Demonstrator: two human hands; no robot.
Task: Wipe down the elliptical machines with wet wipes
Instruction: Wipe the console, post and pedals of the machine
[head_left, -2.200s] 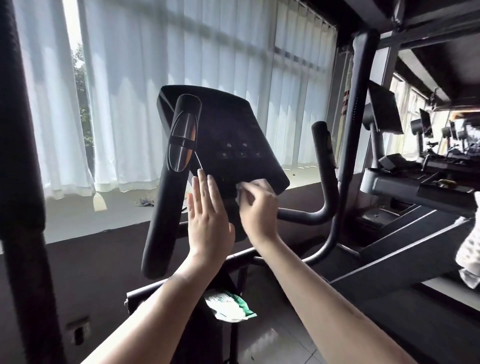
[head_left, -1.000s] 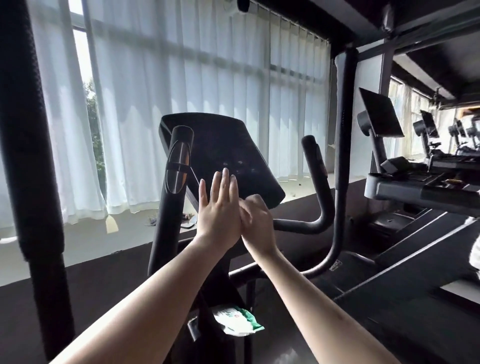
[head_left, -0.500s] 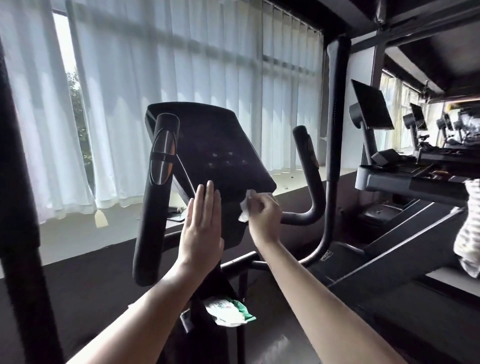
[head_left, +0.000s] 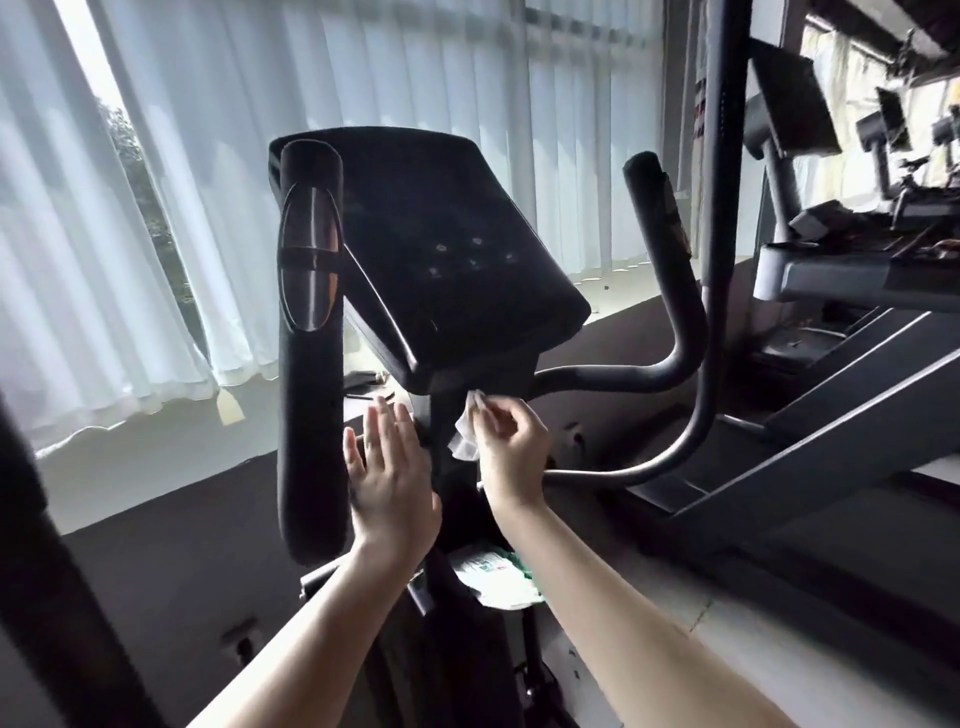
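Right hand (head_left: 511, 457): thumb and fingertips pinch a crumpled white wet wipe (head_left: 466, 432). The other fingers are curled in, blurred. The wipe's upper end touches the underside of the console (head_left: 441, 249), right above my fingertips; the rest hangs down past my knuckles.

Left hand (head_left: 392, 483): fingers straight and close together, thumb apart, palm turned toward the centre post (head_left: 437, 415). The post stands between the two sets of fingers. I cannot tell whether the left fingertips touch it; the post is dark and merges with the shadow there.

Console face: dark, a few faint button marks, nothing legible.

Just left of my left fingers: the padded grip (head_left: 311, 415), upright, with an oval metal plate (head_left: 310, 265) near its top.

Below both wrists: a white and green wipe pack (head_left: 493, 574), partly hidden by my right forearm. What it rests on is hard to make out.

Right of my right fingers: the curved handlebar (head_left: 670, 291), near. Well beyond it, other machines (head_left: 852, 270), cut off at the frame edge.
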